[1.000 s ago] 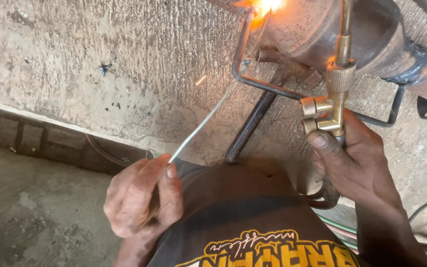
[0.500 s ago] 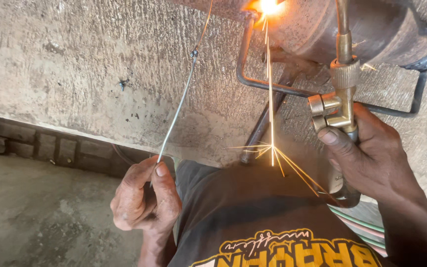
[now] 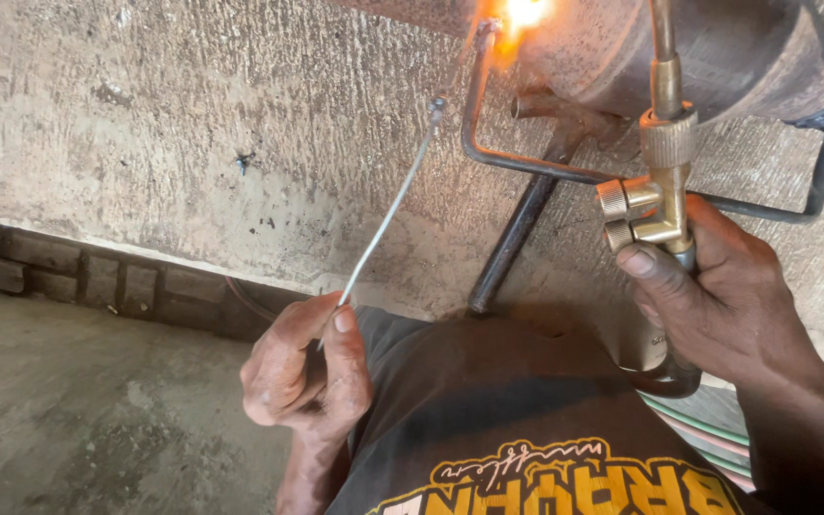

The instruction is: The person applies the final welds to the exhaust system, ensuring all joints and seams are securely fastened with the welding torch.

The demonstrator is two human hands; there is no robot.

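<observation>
My right hand (image 3: 717, 296) grips a brass gas torch (image 3: 655, 181) by its handle, its neck running up out of the top edge. A bright orange flame (image 3: 522, 14) burns at the top, on a rusty metal cylinder (image 3: 679, 52) where a bent steel rod frame (image 3: 488, 157) meets it. My left hand (image 3: 302, 367) pinches a thin filler rod (image 3: 388, 215) between thumb and fingers. The rod slants up to the right and its blobbed tip sits a little left of and below the flame, apart from the frame.
A dark pipe (image 3: 517, 234) leans from the cylinder down toward my lap. Rough concrete ground (image 3: 145, 124) spreads behind, edged by a row of bricks (image 3: 78, 277) with a lower concrete floor (image 3: 69, 410) at left. Green and red hoses (image 3: 703, 439) trail by my right wrist.
My left hand has shifted and swung the filler rod's tip rightward, closer to the flame. The shower of sparks seen half a second ago has gone. The torch hand has hardly moved.
</observation>
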